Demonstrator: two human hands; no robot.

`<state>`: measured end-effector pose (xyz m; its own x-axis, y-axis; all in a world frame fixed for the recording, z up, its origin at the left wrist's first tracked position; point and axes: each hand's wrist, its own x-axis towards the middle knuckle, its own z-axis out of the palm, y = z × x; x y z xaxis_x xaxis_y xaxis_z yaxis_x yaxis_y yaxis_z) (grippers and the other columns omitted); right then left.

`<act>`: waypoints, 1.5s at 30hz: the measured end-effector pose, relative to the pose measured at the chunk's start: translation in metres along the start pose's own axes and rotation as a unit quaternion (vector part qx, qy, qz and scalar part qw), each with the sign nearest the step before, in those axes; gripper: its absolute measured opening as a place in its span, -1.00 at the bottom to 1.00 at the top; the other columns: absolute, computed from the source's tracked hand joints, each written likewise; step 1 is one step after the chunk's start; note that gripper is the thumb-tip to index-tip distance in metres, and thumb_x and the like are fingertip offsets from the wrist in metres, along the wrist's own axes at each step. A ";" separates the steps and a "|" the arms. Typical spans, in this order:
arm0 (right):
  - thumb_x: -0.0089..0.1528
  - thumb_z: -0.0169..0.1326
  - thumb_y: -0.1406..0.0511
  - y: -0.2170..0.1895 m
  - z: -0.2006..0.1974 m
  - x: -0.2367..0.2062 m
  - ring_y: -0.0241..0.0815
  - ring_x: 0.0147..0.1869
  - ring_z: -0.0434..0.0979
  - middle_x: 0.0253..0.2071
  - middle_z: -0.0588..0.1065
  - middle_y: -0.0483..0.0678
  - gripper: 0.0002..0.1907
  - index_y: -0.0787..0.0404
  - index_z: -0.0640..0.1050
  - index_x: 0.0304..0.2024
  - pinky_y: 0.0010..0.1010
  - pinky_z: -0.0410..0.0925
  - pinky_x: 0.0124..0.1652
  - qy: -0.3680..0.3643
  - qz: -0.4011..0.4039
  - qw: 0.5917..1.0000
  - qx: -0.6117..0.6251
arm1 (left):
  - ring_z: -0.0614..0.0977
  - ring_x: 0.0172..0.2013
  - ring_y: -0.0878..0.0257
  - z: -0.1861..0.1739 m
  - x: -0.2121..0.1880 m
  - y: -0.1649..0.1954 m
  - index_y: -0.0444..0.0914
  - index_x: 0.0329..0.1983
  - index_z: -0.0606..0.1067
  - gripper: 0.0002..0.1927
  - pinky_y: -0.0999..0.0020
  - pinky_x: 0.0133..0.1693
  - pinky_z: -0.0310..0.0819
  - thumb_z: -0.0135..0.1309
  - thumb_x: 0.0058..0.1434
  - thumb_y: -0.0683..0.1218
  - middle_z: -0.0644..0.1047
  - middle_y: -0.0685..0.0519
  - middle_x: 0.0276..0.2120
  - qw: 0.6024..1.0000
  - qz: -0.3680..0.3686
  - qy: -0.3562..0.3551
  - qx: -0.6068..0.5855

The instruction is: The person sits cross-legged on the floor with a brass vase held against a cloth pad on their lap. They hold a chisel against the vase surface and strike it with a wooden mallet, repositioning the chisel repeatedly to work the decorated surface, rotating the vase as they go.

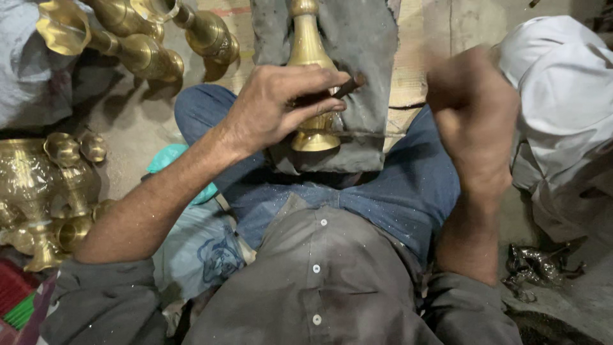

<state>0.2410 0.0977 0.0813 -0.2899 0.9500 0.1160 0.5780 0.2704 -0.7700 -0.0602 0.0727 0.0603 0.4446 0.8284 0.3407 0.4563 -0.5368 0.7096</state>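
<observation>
Several brass vessels (pixel 48 191) crowd the left edge of the floor (pixel 128 121), with more fluted brass pieces (pixel 137 35) lying at its top left corner; a teal bag (pixel 167 160) shows beside the person's knee; these pieces look shaped and shiny, so they may be finished, though that is only a judgement. The piece in hand, a brass vase (pixel 310 70), lies across a dark grey cloth (pixel 357 57) spread over the lap, its neck pointing away toward the top edge and its flared foot nearest the body; how much of its surface has been worked cannot be read, since the hand covers the lower part and no marks show clearly on the bare neck. The left hand (pixel 274 105) rests on the vase near its foot; its fingers (pixel 319 105) are curled narrowly around a short dark punch (pixel 348 86), pinching it between thumb and forefingers so that its tip angles toward the brass. Farther right, the right hand (pixel 476 115) is raised above the thigh and badly blurred; it looks closed into a fist, but whether it grips a tool cannot be told. At the right edge lies a heap of white cloth (pixel 562 83), and below it, near the bottom right corner, a small dark crumpled metal scrap (pixel 536 265).
</observation>
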 end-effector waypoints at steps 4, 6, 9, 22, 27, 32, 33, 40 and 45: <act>0.31 0.30 0.49 -0.005 0.002 0.003 0.02 -0.19 0.57 -0.24 0.52 0.11 -0.75 0.35 0.45 -0.11 -0.17 0.41 -0.15 0.072 -0.133 0.976 -0.157 | 0.74 -0.08 0.10 -0.001 -0.003 0.001 -0.25 0.17 0.54 -0.66 0.26 -0.03 0.67 0.25 0.39 -0.06 0.66 -0.04 -0.02 0.999 -0.009 0.011 -0.033; 0.38 0.29 0.47 -0.005 0.003 0.004 -0.05 -0.30 0.54 -0.26 0.51 0.07 -0.76 0.35 0.43 -0.08 -0.22 0.38 -0.23 0.028 -0.020 0.998 -0.046 | 0.73 -0.11 0.08 -0.002 -0.004 0.001 -0.27 0.18 0.55 -0.66 0.24 -0.03 0.66 0.25 0.40 -0.07 0.66 -0.05 -0.04 1.000 -0.004 0.002 -0.013; 0.10 0.29 0.54 -0.007 0.003 0.005 0.06 -0.24 0.56 -0.31 0.52 0.10 -0.68 0.32 0.49 -0.14 -0.15 0.38 -0.20 0.055 -0.192 0.934 -0.298 | 0.74 -0.11 0.10 -0.001 -0.005 0.001 -0.26 0.16 0.54 -0.64 0.26 -0.06 0.66 0.28 0.36 -0.06 0.66 -0.06 -0.05 0.999 -0.024 0.010 -0.039; 0.05 0.34 0.52 -0.023 -0.004 0.011 0.08 -0.20 0.57 -0.28 0.54 0.08 -0.61 0.31 0.48 -0.13 -0.01 0.39 -0.13 0.032 -0.214 0.918 -0.333 | 0.74 -0.05 0.11 0.001 -0.011 -0.005 -0.23 0.19 0.54 -0.65 0.27 0.01 0.68 0.27 0.38 -0.08 0.66 -0.03 0.01 0.999 -0.003 0.019 -0.037; 0.15 0.30 0.53 -0.015 -0.001 0.007 0.12 -0.14 0.55 -0.23 0.53 0.11 -0.66 0.32 0.48 -0.08 -0.02 0.39 -0.15 0.005 -0.165 0.942 -0.291 | 0.74 -0.15 0.15 0.003 -0.012 -0.006 -0.22 0.20 0.55 -0.63 0.29 -0.06 0.68 0.27 0.36 -0.06 0.67 0.00 -0.05 0.999 -0.027 0.003 -0.036; 0.25 0.11 0.55 -0.007 0.000 0.004 -0.06 -0.02 0.60 -0.13 0.53 0.05 -0.73 0.28 0.47 -0.02 -0.16 0.44 -0.05 0.023 -0.083 0.990 -0.112 | 0.75 -0.11 0.17 0.005 -0.016 -0.009 -0.20 0.22 0.54 -0.64 0.30 -0.02 0.69 0.24 0.39 -0.07 0.67 0.02 -0.02 0.999 -0.015 0.010 -0.032; 0.25 0.08 0.54 -0.007 0.000 0.004 -0.11 -0.04 0.61 -0.13 0.53 0.04 -0.73 0.27 0.48 0.00 -0.16 0.45 -0.07 0.001 -0.045 0.997 -0.065 | 0.75 -0.10 0.18 0.006 -0.016 -0.011 -0.20 0.22 0.54 -0.64 0.30 -0.01 0.70 0.25 0.39 -0.07 0.67 0.02 -0.01 0.999 -0.010 0.009 -0.029; 0.18 0.29 0.45 -0.017 0.003 0.008 -0.16 -0.25 0.59 -0.32 0.53 -0.04 -0.76 0.27 0.48 -0.19 -0.33 0.40 -0.26 0.043 -0.108 0.983 -0.143 | 0.75 -0.03 0.17 0.006 -0.019 -0.014 -0.21 0.23 0.53 -0.65 0.31 0.05 0.70 0.22 0.42 -0.08 0.66 0.04 0.02 0.998 0.025 0.015 -0.061; 0.34 0.29 0.36 -0.023 0.003 0.008 -0.16 -0.16 0.61 -0.21 0.56 -0.08 -0.82 0.21 0.52 -0.12 -0.35 0.41 -0.18 0.054 0.011 0.998 0.005 | 0.75 -0.13 0.19 0.005 -0.018 -0.012 -0.21 0.18 0.56 -0.67 0.33 -0.08 0.69 0.25 0.38 -0.08 0.68 0.05 -0.07 0.998 -0.012 -0.003 -0.055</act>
<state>0.2231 0.0984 0.0978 -0.1936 0.9670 0.1654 0.5749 0.2484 -0.7796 -0.0700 0.0638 0.0430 0.4393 0.8397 0.3193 0.3800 -0.4957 0.7809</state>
